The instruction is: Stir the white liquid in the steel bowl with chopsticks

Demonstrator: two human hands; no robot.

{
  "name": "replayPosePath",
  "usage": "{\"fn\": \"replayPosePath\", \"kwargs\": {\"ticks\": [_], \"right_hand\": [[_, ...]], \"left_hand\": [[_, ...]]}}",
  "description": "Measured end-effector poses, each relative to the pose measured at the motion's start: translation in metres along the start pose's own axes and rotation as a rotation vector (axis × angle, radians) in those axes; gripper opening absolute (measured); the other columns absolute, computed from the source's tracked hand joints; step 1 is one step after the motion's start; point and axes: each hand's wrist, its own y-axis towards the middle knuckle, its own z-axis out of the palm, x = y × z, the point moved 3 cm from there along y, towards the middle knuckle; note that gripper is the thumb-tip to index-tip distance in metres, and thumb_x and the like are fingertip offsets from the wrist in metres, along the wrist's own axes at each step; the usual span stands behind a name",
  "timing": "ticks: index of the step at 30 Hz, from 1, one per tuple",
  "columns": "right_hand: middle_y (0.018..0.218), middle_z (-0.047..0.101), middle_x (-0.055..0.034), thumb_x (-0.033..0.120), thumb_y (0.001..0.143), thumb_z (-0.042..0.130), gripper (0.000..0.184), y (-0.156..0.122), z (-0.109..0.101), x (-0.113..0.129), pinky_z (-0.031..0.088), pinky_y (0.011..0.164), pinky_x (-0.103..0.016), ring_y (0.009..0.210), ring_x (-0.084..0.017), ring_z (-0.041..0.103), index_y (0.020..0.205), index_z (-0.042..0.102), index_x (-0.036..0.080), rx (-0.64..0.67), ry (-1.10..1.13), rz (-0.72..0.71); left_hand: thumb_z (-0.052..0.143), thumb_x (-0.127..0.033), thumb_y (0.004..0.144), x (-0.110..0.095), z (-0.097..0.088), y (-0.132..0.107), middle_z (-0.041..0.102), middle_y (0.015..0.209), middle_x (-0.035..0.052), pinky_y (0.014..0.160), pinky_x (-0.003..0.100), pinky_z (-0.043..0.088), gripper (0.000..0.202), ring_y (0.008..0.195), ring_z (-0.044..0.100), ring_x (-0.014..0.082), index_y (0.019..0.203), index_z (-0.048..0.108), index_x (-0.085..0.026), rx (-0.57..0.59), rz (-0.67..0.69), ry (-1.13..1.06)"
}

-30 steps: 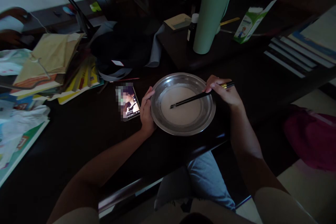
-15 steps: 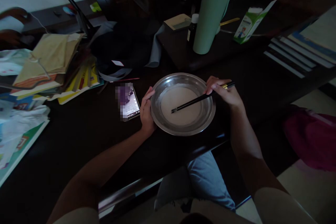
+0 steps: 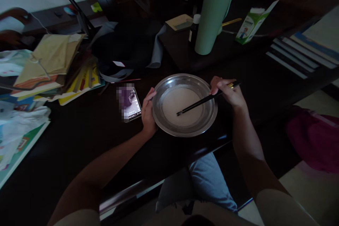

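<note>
A shiny metal basin (image 3: 185,132) sits on the dark table in front of me, holding a pale, whitish mixture (image 3: 174,104). My left hand (image 3: 148,109) grips the basin's left rim, fingers along its outer side and thumb near the top edge. In my right hand (image 3: 226,91), at the basin's right side, is a pair of black chopsticks (image 3: 198,103) with gold bands. They slant down to the left over the basin, and their tips are at the pale mixture. Just left of my left hand lies a lit phone (image 3: 134,104), partly pixelated.
Behind the basin stand a tall green flask (image 3: 215,14), a small dark bottle (image 3: 194,30) and a green-white carton (image 3: 249,26). Books and papers (image 3: 50,56) pile up at the left, beside a black bag (image 3: 127,46). More books (image 3: 299,53) are stacked at the right.
The chopsticks' tips have shifted slightly right and down, and my right hand has moved a little to the right with them. My left hand and the basin stay put.
</note>
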Motion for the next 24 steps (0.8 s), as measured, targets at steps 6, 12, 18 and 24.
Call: {"fn": "replayPosePath", "kwargs": {"ticks": [6,12,18,24], "right_hand": [[0.073,0.077,-0.0009,0.069,0.092,0.072,0.047,0.003,0.003,0.001,0.055,0.087,-0.046,0.080,-0.024,0.074,0.068,0.079,0.030,0.010,-0.071,0.017],[0.062,0.067,-0.0017,0.068,0.093,0.072,0.052,0.001,-0.006,-0.003,0.052,0.074,-0.044,0.065,-0.021,0.062,0.058,0.075,0.029,-0.210,0.042,-0.010],[0.070,0.077,-0.0020,0.067,0.095,0.070,0.046,0.001,0.004,0.004,0.053,0.089,-0.049,0.076,-0.024,0.071,0.068,0.080,0.031,0.083,-0.016,0.008],[0.072,0.075,-0.0030,0.071,0.091,0.073,0.048,0.003,0.001,0.003,0.055,0.083,-0.047,0.076,-0.024,0.069,0.066,0.079,0.030,-0.070,-0.043,0.030]], "left_hand": [[0.065,-0.056,0.101,0.001,-0.001,0.000,0.065,0.160,0.0055,0.135,0.056,0.036,0.035,0.158,0.051,0.0319,0.121,0.080,-0.031,0.008,0.019,0.008],[0.064,-0.056,0.102,0.002,-0.002,0.001,0.067,0.158,0.0051,0.136,0.056,0.035,0.035,0.157,0.053,0.0317,0.120,0.080,-0.031,0.006,0.032,0.014],[0.064,-0.056,0.103,0.001,-0.002,0.001,0.067,0.158,0.0057,0.136,0.056,0.034,0.036,0.157,0.053,0.0312,0.121,0.080,-0.030,0.009,0.049,0.017],[0.064,-0.055,0.103,0.001,-0.002,0.001,0.067,0.158,0.0044,0.135,0.056,0.037,0.034,0.155,0.055,0.0308,0.120,0.081,-0.031,0.005,0.030,0.018]]}}
